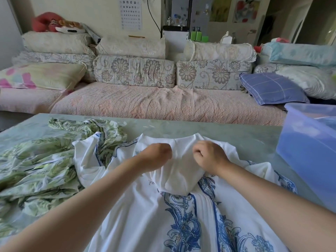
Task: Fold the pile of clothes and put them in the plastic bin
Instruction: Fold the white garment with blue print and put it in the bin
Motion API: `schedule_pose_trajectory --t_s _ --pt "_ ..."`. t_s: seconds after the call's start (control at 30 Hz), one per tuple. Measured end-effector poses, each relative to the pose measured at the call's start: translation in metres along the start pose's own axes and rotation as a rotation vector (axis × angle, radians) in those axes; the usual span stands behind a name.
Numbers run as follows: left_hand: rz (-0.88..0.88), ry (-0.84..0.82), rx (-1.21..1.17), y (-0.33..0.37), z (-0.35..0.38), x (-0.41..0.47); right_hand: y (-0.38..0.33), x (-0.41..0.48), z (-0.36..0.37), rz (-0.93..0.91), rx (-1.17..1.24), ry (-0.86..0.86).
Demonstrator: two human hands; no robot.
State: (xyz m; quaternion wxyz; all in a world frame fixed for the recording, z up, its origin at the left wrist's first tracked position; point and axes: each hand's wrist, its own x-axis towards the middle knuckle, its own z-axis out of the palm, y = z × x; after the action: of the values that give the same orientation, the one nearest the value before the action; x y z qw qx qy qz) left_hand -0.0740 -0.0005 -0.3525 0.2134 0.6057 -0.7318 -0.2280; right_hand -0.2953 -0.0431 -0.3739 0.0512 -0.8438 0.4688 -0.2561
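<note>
A white garment with a blue floral print [181, 211] lies spread on the table in front of me. My left hand [156, 156] and my right hand [209, 155] sit close together on its upper part, both with fingers curled, pinching the white fabric near the neckline. A green leaf-print garment [45, 168] lies crumpled to the left, partly under the white one. The blue translucent plastic bin [309, 148] stands at the table's right edge, with some fabric inside.
The pale green table [227, 132] extends beyond the clothes toward a sofa [145, 104] with floral cushions. A blue checked pillow [272, 90] lies on the sofa behind the bin.
</note>
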Motion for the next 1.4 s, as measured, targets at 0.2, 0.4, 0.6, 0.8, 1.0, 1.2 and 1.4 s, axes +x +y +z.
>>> schedule_pose_trajectory --t_s 0.2,0.4,0.6,0.8,1.0,1.2,1.4 --pt "-0.059 -0.09 0.508 -0.045 0.015 0.021 -0.01 0.022 0.028 0.195 -0.297 -0.39" --pt "-0.377 -0.152 0.509 -0.081 -0.005 0.025 0.03 0.024 0.027 0.376 -0.295 -0.527" --pt "-0.252 0.12 0.679 -0.041 0.015 0.047 0.05 0.027 0.017 0.316 -0.387 -0.283" --pt "0.018 -0.111 0.573 -0.001 0.049 0.051 0.072 0.008 -0.003 0.454 -0.398 -0.291" --pt "-0.06 -0.172 0.593 0.001 0.061 0.063 0.079 0.01 -0.026 0.279 -0.622 -0.314" --pt "-0.019 -0.149 0.652 0.002 0.071 0.078 0.123 0.011 -0.051 0.611 -0.859 -0.355" --pt "-0.102 -0.141 0.605 0.0 0.073 0.095 0.097 0.034 -0.029 0.269 -0.656 -0.134"
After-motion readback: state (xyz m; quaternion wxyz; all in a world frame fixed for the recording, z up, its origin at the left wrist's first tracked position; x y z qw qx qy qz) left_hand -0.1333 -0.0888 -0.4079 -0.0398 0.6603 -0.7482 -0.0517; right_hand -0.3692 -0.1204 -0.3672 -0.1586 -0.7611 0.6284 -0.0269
